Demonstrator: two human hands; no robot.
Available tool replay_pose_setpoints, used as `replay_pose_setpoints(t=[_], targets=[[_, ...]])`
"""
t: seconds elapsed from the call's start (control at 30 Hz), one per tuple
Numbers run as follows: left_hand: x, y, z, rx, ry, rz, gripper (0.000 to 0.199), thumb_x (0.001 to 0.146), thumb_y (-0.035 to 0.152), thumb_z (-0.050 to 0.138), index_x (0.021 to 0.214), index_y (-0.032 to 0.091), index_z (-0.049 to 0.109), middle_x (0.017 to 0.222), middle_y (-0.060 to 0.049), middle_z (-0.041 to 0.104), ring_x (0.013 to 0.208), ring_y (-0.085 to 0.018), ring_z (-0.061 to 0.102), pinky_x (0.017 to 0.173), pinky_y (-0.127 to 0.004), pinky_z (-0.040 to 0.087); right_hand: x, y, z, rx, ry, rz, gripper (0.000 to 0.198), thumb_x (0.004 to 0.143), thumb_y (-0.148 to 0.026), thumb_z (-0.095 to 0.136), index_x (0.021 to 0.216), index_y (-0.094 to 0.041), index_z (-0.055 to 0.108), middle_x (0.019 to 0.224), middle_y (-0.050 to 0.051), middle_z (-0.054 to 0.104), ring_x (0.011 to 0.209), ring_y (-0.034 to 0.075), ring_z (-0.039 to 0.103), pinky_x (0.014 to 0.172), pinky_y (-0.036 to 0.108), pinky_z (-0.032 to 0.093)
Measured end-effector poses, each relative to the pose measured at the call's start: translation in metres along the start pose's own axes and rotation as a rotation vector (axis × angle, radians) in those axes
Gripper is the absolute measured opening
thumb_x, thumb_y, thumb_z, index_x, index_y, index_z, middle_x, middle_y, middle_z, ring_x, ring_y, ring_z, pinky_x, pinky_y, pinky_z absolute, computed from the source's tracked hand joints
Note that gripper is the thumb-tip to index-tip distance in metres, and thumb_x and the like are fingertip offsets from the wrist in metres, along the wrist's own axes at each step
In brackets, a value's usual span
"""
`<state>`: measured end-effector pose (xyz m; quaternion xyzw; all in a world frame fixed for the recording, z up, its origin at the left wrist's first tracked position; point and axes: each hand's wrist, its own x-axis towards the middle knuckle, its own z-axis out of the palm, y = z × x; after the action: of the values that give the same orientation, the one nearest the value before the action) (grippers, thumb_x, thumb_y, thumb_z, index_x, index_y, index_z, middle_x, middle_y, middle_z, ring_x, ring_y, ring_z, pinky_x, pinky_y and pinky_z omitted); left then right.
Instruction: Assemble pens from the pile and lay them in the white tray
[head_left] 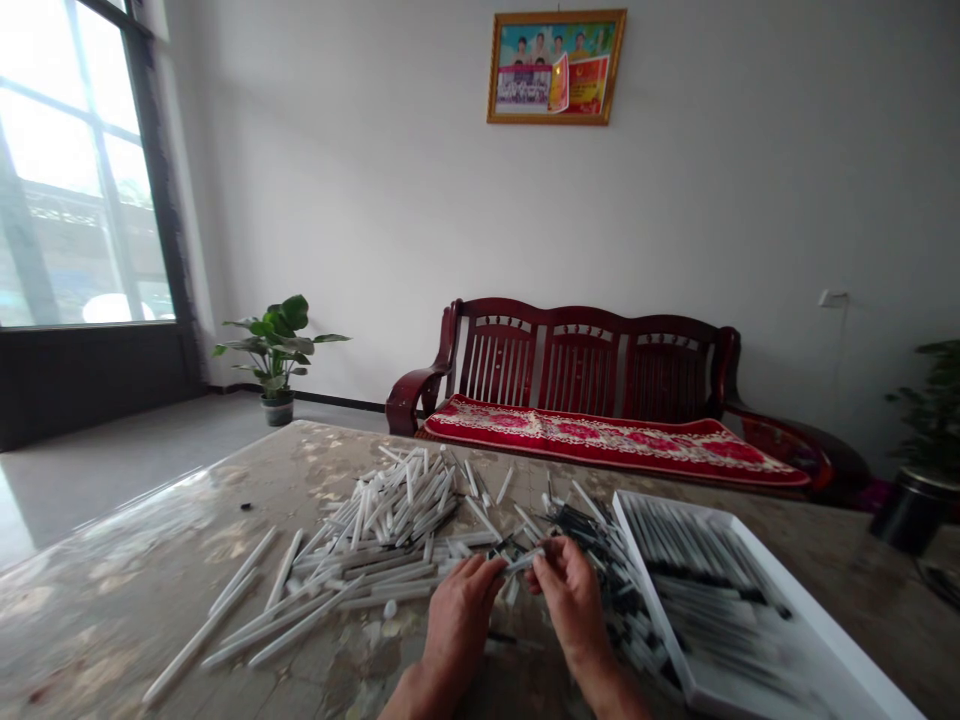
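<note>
My left hand (pixel 459 612) and my right hand (pixel 571 602) meet over the near middle of the table. Between them is a whitish pen (pixel 523 562), pinched at its left end by my left fingers and at its right end by my right ones. Fine detail of the pen is blurred. To the left lies a heap of white pen barrels (pixel 397 515), some reaching close to my left hand. Dark and clear pen parts (pixel 592 535) are scattered behind and beside my right hand. A small white cap-like piece (pixel 390 608) rests left of my left hand.
A white tray (pixel 679 640) holding rows of clear pens with dark parts stands at the right on the patterned table (pixel 90 600). A tiny black piece (pixel 245 506) lies far left. Beyond the table are a red wooden bench (pixel 585 365) and a potted plant (pixel 277 405).
</note>
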<state>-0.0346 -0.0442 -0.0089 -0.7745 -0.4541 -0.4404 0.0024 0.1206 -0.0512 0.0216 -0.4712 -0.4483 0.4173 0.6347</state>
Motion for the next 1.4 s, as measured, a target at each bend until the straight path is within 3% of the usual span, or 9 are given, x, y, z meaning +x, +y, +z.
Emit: replay_pose_setpoints(t=[0.3, 0.4, 0.6, 0.7, 0.83, 0.97, 1.07, 1.27, 1.4], targets=[[-0.001, 0.006, -0.006, 0.242, -0.024, 0.093, 0.027, 0.089, 0.011, 0.05, 0.101, 0.024, 0.071, 0.082, -0.005, 0.072, 0.077, -0.021, 0.066, 0.069, -0.029, 0.052, 0.0, -0.002, 0.004, 0.182, 0.117, 0.244, 0.042, 0.049, -0.041, 0.083, 0.074, -0.017, 0.06, 0.059, -0.003, 0.064, 0.053, 0.015, 0.061, 0.045, 0.023, 0.05], [-0.001, 0.003, -0.003, 0.19, -0.008, 0.048, 0.027, 0.091, 0.016, 0.048, 0.103, 0.024, 0.071, 0.089, -0.006, 0.074, 0.082, -0.021, 0.068, 0.072, -0.03, 0.054, -0.003, -0.001, 0.008, 0.241, 0.09, 0.23, 0.045, 0.051, -0.044, 0.085, 0.078, -0.017, 0.061, 0.062, -0.004, 0.064, 0.056, 0.014, 0.062, 0.05, 0.023, 0.051], [-0.002, -0.004, 0.001, -0.09, -0.043, -0.114, 0.031, 0.092, 0.023, 0.046, 0.116, 0.027, 0.065, 0.102, -0.004, 0.076, 0.091, -0.019, 0.072, 0.079, -0.029, 0.057, -0.011, 0.006, 0.024, 0.173, -0.158, 0.138, 0.038, 0.067, -0.05, 0.076, 0.082, -0.017, 0.065, 0.069, -0.002, 0.065, 0.058, 0.012, 0.061, 0.049, 0.02, 0.046], [-0.002, -0.007, 0.001, -0.163, -0.041, -0.188, 0.031, 0.091, 0.027, 0.049, 0.119, 0.026, 0.061, 0.1, -0.003, 0.075, 0.09, -0.02, 0.072, 0.079, -0.032, 0.057, -0.007, 0.003, 0.025, 0.125, -0.125, 0.108, 0.038, 0.069, -0.052, 0.073, 0.082, -0.017, 0.063, 0.066, -0.002, 0.063, 0.053, 0.012, 0.058, 0.043, 0.019, 0.041], [0.0, -0.011, 0.003, -0.117, 0.046, -0.26, 0.042, 0.09, 0.034, 0.05, 0.13, 0.022, 0.053, 0.106, -0.007, 0.073, 0.099, -0.024, 0.068, 0.086, -0.041, 0.055, 0.004, -0.019, 0.014, 0.098, -0.057, 0.02, 0.039, 0.073, -0.052, 0.068, 0.088, -0.017, 0.062, 0.079, 0.001, 0.068, 0.054, 0.012, 0.059, 0.042, 0.019, 0.041], [0.003, -0.012, 0.001, -0.035, -0.013, -0.268, 0.035, 0.089, 0.033, 0.049, 0.121, 0.024, 0.059, 0.105, -0.006, 0.073, 0.103, -0.026, 0.065, 0.088, -0.043, 0.053, 0.016, -0.051, -0.004, 0.037, -0.001, -0.106, 0.038, 0.076, -0.052, 0.065, 0.091, -0.018, 0.063, 0.083, 0.003, 0.07, 0.059, 0.013, 0.061, 0.043, 0.019, 0.041], [0.002, -0.011, -0.002, 0.001, -0.061, -0.224, 0.03, 0.089, 0.031, 0.049, 0.114, 0.026, 0.064, 0.104, -0.004, 0.073, 0.103, -0.026, 0.064, 0.088, -0.041, 0.052, 0.028, -0.075, -0.024, -0.026, 0.028, -0.123, 0.038, 0.074, -0.052, 0.067, 0.09, -0.017, 0.065, 0.079, 0.002, 0.07, 0.057, 0.012, 0.061, 0.041, 0.018, 0.04], [0.0, -0.013, -0.004, -0.005, -0.043, -0.205, 0.027, 0.09, 0.032, 0.047, 0.109, 0.027, 0.066, 0.102, -0.004, 0.072, 0.101, -0.024, 0.064, 0.089, -0.039, 0.051, 0.044, -0.091, -0.099, 0.106, 0.237, -0.038, 0.036, 0.063, -0.043, 0.08, 0.081, -0.017, 0.063, 0.075, 0.002, 0.072, 0.059, 0.014, 0.066, 0.044, 0.018, 0.049], [0.001, -0.013, -0.002, 0.007, -0.05, -0.201, 0.027, 0.09, 0.033, 0.046, 0.106, 0.027, 0.067, 0.101, -0.003, 0.073, 0.1, -0.024, 0.065, 0.087, -0.038, 0.051, 0.037, -0.066, -0.165, 0.242, 0.501, 0.211, 0.017, 0.074, -0.024, 0.074, 0.079, -0.018, 0.059, 0.066, 0.002, 0.07, 0.062, 0.015, 0.07, 0.053, 0.022, 0.057]])
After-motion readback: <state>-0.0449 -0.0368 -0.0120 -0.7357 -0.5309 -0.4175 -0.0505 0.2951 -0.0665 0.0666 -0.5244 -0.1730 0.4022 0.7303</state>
